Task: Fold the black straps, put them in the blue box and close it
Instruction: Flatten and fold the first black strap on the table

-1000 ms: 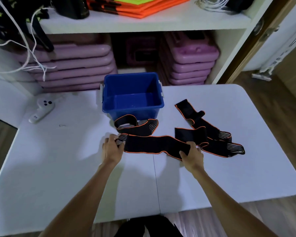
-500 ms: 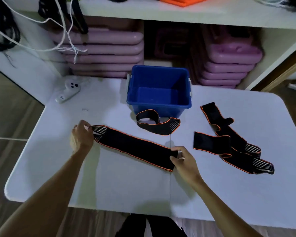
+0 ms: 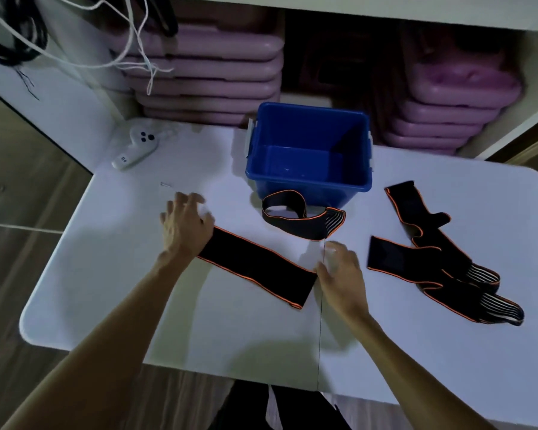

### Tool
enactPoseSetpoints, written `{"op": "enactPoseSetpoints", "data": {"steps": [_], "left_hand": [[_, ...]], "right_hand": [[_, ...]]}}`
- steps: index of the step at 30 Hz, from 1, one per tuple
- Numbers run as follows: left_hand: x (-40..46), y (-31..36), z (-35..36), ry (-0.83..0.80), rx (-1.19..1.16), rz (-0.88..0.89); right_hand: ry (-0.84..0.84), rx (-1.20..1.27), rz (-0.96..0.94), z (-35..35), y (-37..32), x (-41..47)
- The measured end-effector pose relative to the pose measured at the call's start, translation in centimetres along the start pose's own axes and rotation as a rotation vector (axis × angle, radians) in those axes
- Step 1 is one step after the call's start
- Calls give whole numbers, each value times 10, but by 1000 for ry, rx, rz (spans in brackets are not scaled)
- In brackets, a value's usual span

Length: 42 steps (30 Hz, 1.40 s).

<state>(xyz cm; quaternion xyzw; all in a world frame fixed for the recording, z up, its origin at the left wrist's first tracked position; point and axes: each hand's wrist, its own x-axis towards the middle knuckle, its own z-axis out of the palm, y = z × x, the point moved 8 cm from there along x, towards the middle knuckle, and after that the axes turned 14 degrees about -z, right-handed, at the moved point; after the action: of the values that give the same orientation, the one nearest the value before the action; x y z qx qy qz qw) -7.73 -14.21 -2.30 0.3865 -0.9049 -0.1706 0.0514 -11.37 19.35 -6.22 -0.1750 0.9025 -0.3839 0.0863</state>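
While the left hand [image 3: 185, 223] lies over the near-left end of a flat black strap [image 3: 255, 266], its fingers spread and blurred, whether it grips that end or only rests on it cannot be told. At the strap's other end the right hand [image 3: 339, 268] sits just beside the cloth, fingers loosely bent and also blurred; a pinch cannot be made out. This strap runs slantwise across the white surface [image 3: 121, 274], orange-edged, with bare room between it and the near edge, and more bare room toward the rounded left corner. Beyond it a looped strap [image 3: 298, 217] touches the front wall of the blue box [image 3: 308, 181], which stands open at the back of the surface. To the right two more straps [image 3: 441, 259] lie crossed over each other, well inside the right edge. A white controller [image 3: 135, 147] rests at the back-left corner.
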Motion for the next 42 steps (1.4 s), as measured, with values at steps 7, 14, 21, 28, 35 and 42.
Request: {"op": "enactPoseSetpoints", "data": {"steps": [7, 14, 21, 28, 35, 42], "left_hand": [[-84, 140, 17, 111, -78, 638], [-108, 210, 69, 58, 84, 754], [-102, 226, 71, -19, 301, 508], [-107, 209, 3, -307, -616, 377], [-81, 174, -78, -391, -1263, 88], [-17, 54, -64, -125, -1360, -342]], "right_hand": [[160, 219, 261, -36, 19, 50], [106, 250, 346, -21, 41, 39], [111, 333, 302, -27, 47, 19], [43, 519, 144, -23, 11, 16], [-177, 666, -42, -6, -47, 24], [-347, 699, 38, 17, -45, 21]]}}
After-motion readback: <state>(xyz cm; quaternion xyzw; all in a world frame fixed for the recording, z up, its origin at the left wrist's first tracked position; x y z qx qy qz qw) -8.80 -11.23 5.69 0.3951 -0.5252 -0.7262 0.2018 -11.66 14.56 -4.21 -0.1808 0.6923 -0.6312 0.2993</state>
